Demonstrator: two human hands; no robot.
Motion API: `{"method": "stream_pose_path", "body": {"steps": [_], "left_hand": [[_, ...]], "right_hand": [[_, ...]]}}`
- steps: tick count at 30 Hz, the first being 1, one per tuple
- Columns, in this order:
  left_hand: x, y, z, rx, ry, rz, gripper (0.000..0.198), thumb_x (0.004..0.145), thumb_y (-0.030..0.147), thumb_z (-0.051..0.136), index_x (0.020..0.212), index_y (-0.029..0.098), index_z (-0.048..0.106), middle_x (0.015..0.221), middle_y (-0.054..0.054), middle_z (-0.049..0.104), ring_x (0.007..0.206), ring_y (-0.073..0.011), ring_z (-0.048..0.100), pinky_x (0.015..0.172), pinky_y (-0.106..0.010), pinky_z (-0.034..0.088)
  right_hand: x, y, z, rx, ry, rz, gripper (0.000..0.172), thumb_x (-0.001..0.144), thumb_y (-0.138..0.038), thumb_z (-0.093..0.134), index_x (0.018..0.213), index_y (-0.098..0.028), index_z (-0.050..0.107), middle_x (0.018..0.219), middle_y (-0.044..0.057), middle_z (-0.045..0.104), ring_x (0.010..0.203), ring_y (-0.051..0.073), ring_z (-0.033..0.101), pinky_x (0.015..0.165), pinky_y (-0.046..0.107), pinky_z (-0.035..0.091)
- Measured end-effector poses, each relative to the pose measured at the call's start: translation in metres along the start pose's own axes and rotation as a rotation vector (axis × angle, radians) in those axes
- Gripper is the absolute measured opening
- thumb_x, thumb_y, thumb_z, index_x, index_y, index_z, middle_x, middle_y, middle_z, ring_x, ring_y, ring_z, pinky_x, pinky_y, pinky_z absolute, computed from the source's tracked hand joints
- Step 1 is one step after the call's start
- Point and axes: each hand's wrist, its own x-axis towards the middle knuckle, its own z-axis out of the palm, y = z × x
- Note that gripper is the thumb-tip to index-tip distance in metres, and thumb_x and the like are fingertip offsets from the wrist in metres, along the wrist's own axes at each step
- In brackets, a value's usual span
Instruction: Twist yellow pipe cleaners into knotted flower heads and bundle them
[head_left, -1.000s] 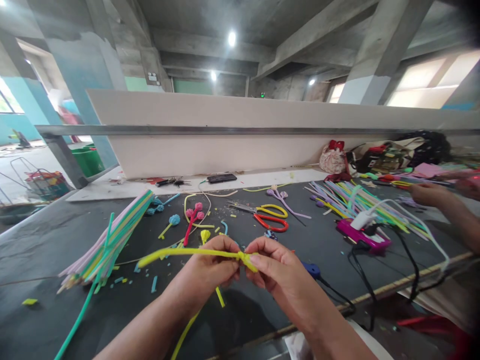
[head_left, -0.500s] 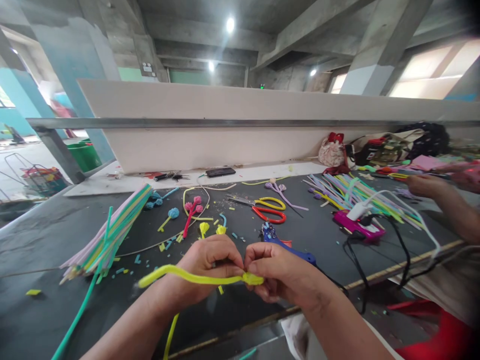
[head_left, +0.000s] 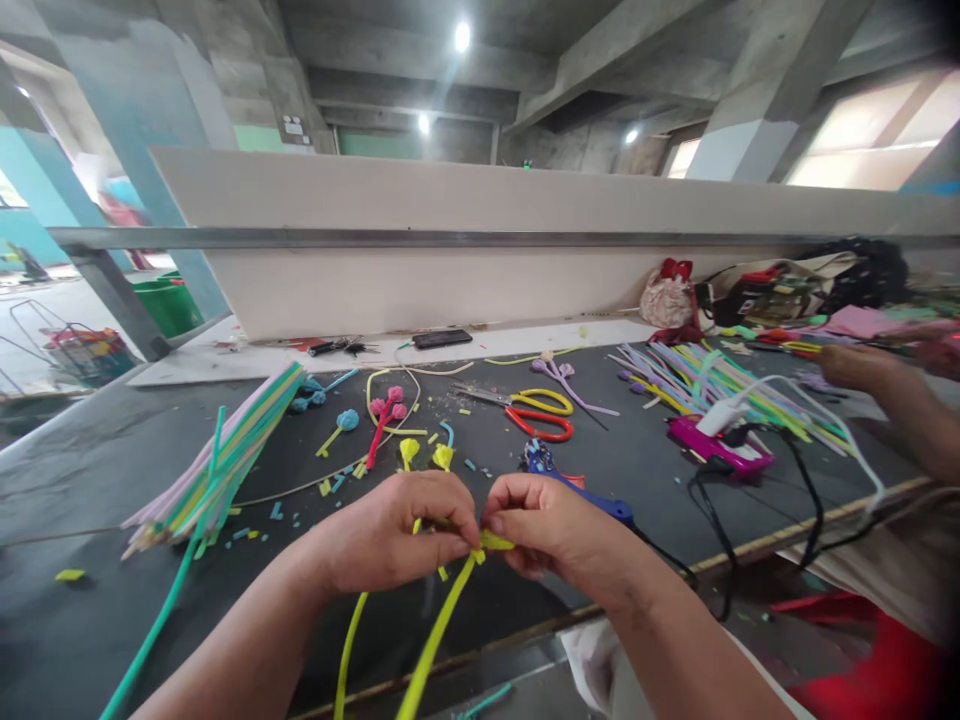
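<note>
Both hands meet over the front of the dark table, fingers pinched on one yellow pipe cleaner (head_left: 444, 625). My left hand (head_left: 412, 530) grips it near a small folded knot; its long tail hangs toward the lower edge of the view. My right hand (head_left: 551, 525) pinches the short folded end, partly hidden by the fingers. Just beyond the hands lie two yellow flower-like heads, the left one (head_left: 409, 452) and the right one (head_left: 443, 457). A second yellow strand (head_left: 346, 640) runs below my left wrist. Close to my right hand rests a blue glue gun (head_left: 592, 500).
Scissors (head_left: 540, 412) with red and yellow handles lie open behind the hands. Bundled pipe cleaners (head_left: 217, 470) are at left, more (head_left: 735, 390) at right beside a magenta power strip (head_left: 720, 445). A phone (head_left: 442, 339) lies at the back. Another person's hand (head_left: 855, 370) works at right.
The pipe cleaner's long tail has swung from pointing left across my left wrist to hanging down toward me. Both hands stay close together, still pinching the folded end.
</note>
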Motion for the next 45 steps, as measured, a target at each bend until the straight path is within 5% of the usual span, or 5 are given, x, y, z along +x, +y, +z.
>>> {"method": "stream_pose_path", "body": {"steps": [7,13,23,35,45], "left_hand": [[0.001,-0.012,0.013,0.264,0.157,-0.127,0.008,0.078,0.014,0.055,0.074,0.019,0.061,0.074,0.001,0.059,0.070,-0.0128,0.053,0.062,-0.021,0.038],[0.000,-0.008,0.011,0.374,0.159,-0.111,0.011,0.082,0.014,0.050,0.078,0.020,0.058,0.080,0.000,0.058,0.073,-0.0131,0.053,0.065,-0.022,0.038],[0.004,-0.016,-0.001,-0.478,0.406,-0.390,0.015,0.072,0.027,0.065,0.077,0.016,0.056,0.057,0.006,0.048,0.047,-0.0052,0.041,0.044,-0.017,0.030],[0.011,-0.019,0.016,-0.846,0.329,-0.376,0.017,0.077,0.025,0.061,0.087,0.015,0.051,0.062,0.001,0.061,0.048,-0.0095,0.057,0.046,-0.021,0.047],[0.015,-0.020,0.029,-0.716,0.252,-0.501,0.019,0.077,0.019,0.054,0.077,0.020,0.035,0.051,0.005,0.060,0.040,-0.0122,0.057,0.039,-0.023,0.047]], "right_hand": [[0.008,-0.001,0.004,-0.286,0.364,-0.178,0.005,0.070,-0.021,0.059,0.068,-0.018,0.055,0.043,-0.007,0.051,0.036,0.007,0.043,0.038,0.018,0.034],[0.004,-0.007,-0.015,-0.220,0.473,-0.243,0.006,0.072,-0.023,0.058,0.071,-0.017,0.058,0.048,-0.005,0.052,0.041,0.008,0.043,0.040,0.019,0.033],[-0.021,-0.042,-0.076,0.523,0.875,-0.624,0.018,0.057,-0.008,0.063,0.071,-0.018,0.059,0.055,0.000,0.061,0.047,0.008,0.051,0.042,0.016,0.037],[0.008,0.001,0.021,0.574,0.168,-0.153,0.030,0.077,-0.017,0.061,0.106,-0.021,0.054,0.087,0.002,0.064,0.062,0.009,0.057,0.048,0.019,0.040],[0.015,0.010,0.030,0.075,0.349,-0.302,0.033,0.066,-0.023,0.071,0.094,-0.019,0.055,0.072,-0.003,0.060,0.052,0.008,0.050,0.041,0.019,0.035]]}}
